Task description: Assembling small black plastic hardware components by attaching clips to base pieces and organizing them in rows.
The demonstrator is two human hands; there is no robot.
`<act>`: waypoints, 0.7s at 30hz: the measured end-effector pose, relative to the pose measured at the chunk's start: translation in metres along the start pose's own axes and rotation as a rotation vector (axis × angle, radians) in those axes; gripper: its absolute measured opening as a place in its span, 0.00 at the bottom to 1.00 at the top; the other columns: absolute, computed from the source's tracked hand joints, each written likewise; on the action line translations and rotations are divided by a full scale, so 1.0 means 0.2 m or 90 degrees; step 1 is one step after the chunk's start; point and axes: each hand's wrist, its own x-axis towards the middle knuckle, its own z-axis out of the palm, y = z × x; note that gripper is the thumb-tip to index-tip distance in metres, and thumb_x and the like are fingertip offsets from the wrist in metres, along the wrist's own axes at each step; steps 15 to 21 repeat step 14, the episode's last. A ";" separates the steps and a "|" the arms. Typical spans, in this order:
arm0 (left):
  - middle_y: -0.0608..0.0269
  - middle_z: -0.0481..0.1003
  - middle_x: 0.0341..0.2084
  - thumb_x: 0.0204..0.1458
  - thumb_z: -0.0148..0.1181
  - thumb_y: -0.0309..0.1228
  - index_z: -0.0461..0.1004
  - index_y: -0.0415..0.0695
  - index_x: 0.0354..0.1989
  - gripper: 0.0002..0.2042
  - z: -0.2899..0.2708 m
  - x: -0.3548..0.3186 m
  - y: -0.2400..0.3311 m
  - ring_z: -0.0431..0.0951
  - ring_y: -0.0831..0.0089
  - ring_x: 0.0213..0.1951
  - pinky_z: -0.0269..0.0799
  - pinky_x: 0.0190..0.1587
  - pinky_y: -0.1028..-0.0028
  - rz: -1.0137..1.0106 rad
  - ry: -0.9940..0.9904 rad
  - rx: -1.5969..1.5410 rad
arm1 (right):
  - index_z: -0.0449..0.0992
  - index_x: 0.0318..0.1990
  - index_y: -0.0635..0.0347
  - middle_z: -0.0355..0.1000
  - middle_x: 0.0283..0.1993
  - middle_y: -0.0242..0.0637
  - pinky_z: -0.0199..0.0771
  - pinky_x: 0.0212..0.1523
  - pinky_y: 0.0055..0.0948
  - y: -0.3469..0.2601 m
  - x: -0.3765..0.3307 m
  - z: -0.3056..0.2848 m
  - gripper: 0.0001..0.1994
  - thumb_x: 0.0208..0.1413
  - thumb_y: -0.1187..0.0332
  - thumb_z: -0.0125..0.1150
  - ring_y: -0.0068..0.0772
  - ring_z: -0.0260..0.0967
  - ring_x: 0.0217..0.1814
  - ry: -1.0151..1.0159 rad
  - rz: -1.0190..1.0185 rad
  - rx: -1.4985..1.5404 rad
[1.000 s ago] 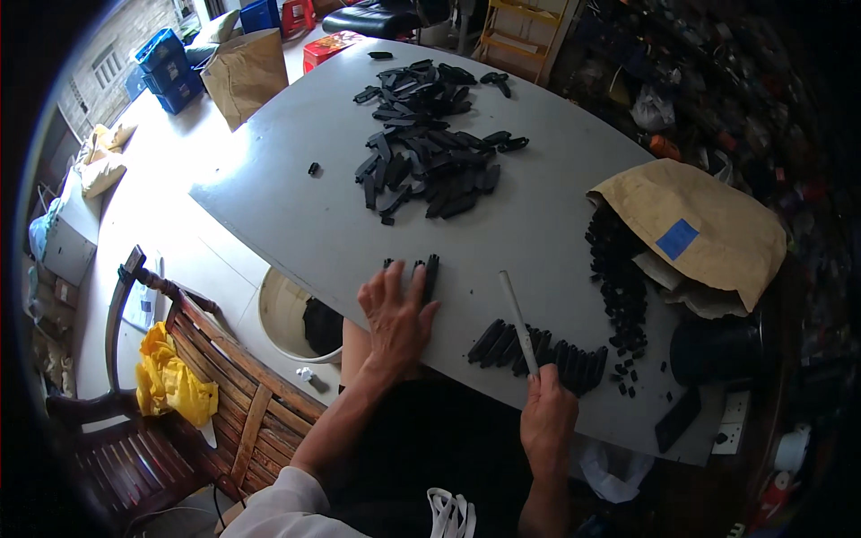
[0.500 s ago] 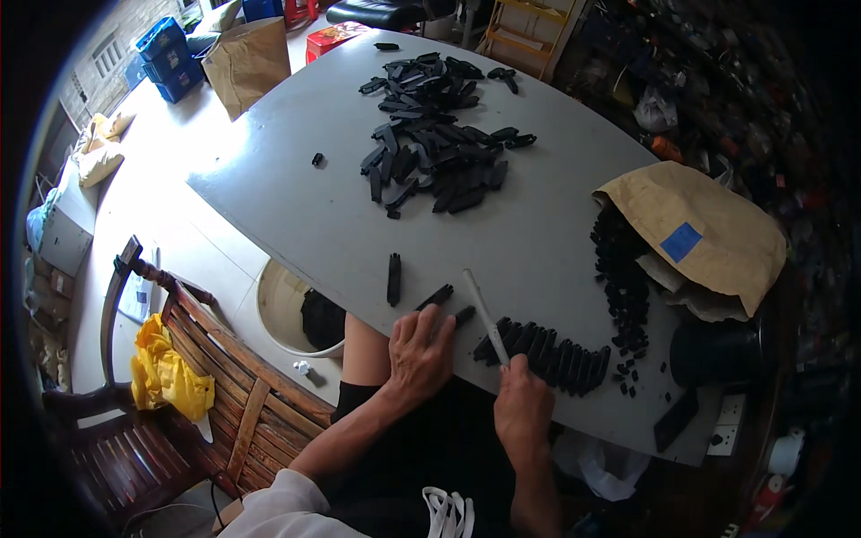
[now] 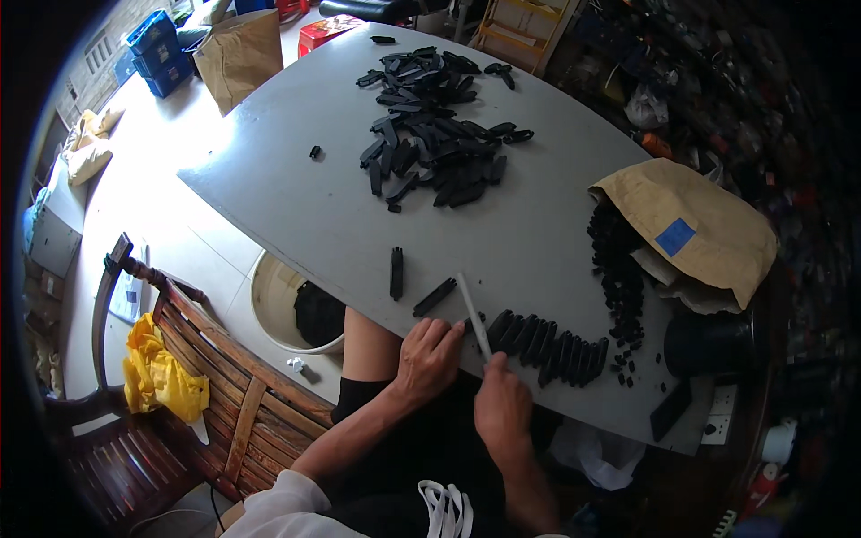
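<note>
My right hand (image 3: pixel 502 399) is closed round the lower end of a pale, slim stick (image 3: pixel 473 309), which slants up and left over the table. My left hand (image 3: pixel 429 360) is at the table's near edge with its fingers curled. Its fingertips hold the near end of a small elongated black plastic part (image 3: pixel 480 317), and the stick crosses over that part. Just beyond my left hand lies a loose black part (image 3: pixel 436 297), and another black part (image 3: pixel 396 273) stands out to its left. To the right of the stick, a row of similar black parts (image 3: pixel 552 348) is lined up side by side.
A heap of black parts (image 3: pixel 430 134) covers the far middle of the white table (image 3: pixel 296 215). At right, a brown paper bag (image 3: pixel 708 224) spills small black pieces (image 3: pixel 617 278). A black container (image 3: pixel 708 345) stands beside it. Left are a bucket (image 3: pixel 269 318) and wooden chair (image 3: pixel 251 403).
My right hand and the stick have shifted left, toward my left hand. My left hand has drawn slightly nearer to me, uncovering more of the loose black part beyond it.
</note>
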 end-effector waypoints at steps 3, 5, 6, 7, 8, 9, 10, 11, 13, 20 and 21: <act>0.57 0.69 0.26 0.41 0.60 0.17 0.73 0.37 0.40 0.15 0.00 -0.03 0.00 0.69 0.61 0.28 0.67 0.31 0.67 0.003 0.008 -0.014 | 0.64 0.38 0.64 0.72 0.31 0.52 0.74 0.34 0.45 0.01 0.02 -0.03 0.04 0.61 0.72 0.46 0.55 0.74 0.36 -0.068 0.003 -0.047; 0.57 0.69 0.26 0.41 0.60 0.17 0.73 0.37 0.41 0.15 -0.01 -0.02 0.00 0.69 0.61 0.28 0.67 0.31 0.67 0.001 0.012 -0.008 | 0.64 0.36 0.63 0.71 0.25 0.51 0.71 0.29 0.45 0.01 0.00 -0.08 0.04 0.62 0.72 0.45 0.55 0.73 0.31 0.053 -0.017 0.033; 0.57 0.69 0.26 0.41 0.60 0.17 0.73 0.37 0.41 0.15 -0.01 -0.01 0.00 0.69 0.61 0.28 0.67 0.31 0.67 0.002 0.014 -0.003 | 0.64 0.36 0.63 0.71 0.25 0.51 0.71 0.29 0.45 -0.01 0.00 -0.11 0.04 0.62 0.72 0.45 0.55 0.73 0.31 0.054 -0.018 0.031; 0.57 0.69 0.26 0.41 0.60 0.17 0.73 0.37 0.41 0.15 0.00 -0.01 -0.01 0.69 0.61 0.28 0.67 0.31 0.67 0.001 0.016 -0.003 | 0.63 0.36 0.64 0.70 0.24 0.51 0.69 0.27 0.46 -0.03 0.01 -0.14 0.05 0.63 0.72 0.45 0.54 0.73 0.30 0.113 -0.031 0.071; 0.57 0.69 0.27 0.41 0.60 0.17 0.73 0.36 0.41 0.15 0.00 -0.01 -0.01 0.69 0.61 0.29 0.67 0.31 0.67 -0.003 0.011 -0.005 | 0.63 0.35 0.64 0.70 0.23 0.51 0.68 0.25 0.46 -0.04 0.01 -0.16 0.05 0.63 0.72 0.45 0.53 0.73 0.28 0.173 -0.042 0.110; 0.57 0.69 0.27 0.41 0.60 0.17 0.73 0.36 0.41 0.15 0.00 -0.01 -0.01 0.70 0.61 0.29 0.67 0.31 0.67 -0.006 0.007 -0.007 | 0.62 0.34 0.65 0.68 0.23 0.53 0.65 0.24 0.47 -0.02 0.00 -0.14 0.06 0.63 0.72 0.46 0.53 0.72 0.27 0.165 -0.042 0.176; 0.57 0.69 0.27 0.41 0.60 0.17 0.73 0.36 0.41 0.15 0.00 -0.01 0.00 0.70 0.61 0.29 0.67 0.31 0.67 -0.007 0.008 -0.006 | 0.62 0.34 0.65 0.68 0.23 0.53 0.65 0.24 0.47 0.00 0.01 -0.13 0.06 0.63 0.72 0.46 0.53 0.72 0.27 0.165 -0.043 0.176; 0.56 0.68 0.27 0.42 0.58 0.18 0.73 0.35 0.40 0.13 0.00 0.00 0.00 0.69 0.62 0.28 0.66 0.31 0.68 -0.001 0.012 -0.005 | 0.62 0.35 0.64 0.69 0.25 0.54 0.67 0.25 0.46 0.02 0.01 -0.11 0.06 0.63 0.71 0.45 0.56 0.72 0.29 0.109 -0.040 0.179; 0.56 0.67 0.27 0.43 0.56 0.18 0.73 0.34 0.39 0.12 0.01 0.00 0.01 0.68 0.63 0.28 0.65 0.32 0.68 0.004 0.019 -0.006 | 0.62 0.38 0.63 0.71 0.28 0.54 0.71 0.27 0.44 0.03 0.01 -0.09 0.06 0.64 0.70 0.45 0.57 0.74 0.34 0.041 -0.019 0.148; 0.56 0.67 0.27 0.43 0.56 0.18 0.73 0.35 0.40 0.12 0.01 0.00 0.00 0.68 0.63 0.29 0.65 0.32 0.68 0.003 0.020 -0.008 | 0.62 0.38 0.63 0.72 0.30 0.54 0.73 0.28 0.42 0.02 0.00 -0.07 0.06 0.64 0.69 0.46 0.56 0.75 0.36 0.030 -0.002 0.115; 0.56 0.67 0.27 0.43 0.56 0.18 0.73 0.35 0.40 0.12 0.01 0.00 0.00 0.68 0.63 0.29 0.65 0.32 0.68 0.003 0.020 -0.008 | 0.62 0.38 0.63 0.72 0.30 0.54 0.73 0.28 0.42 0.02 0.00 -0.07 0.06 0.64 0.69 0.46 0.56 0.75 0.36 0.030 -0.002 0.115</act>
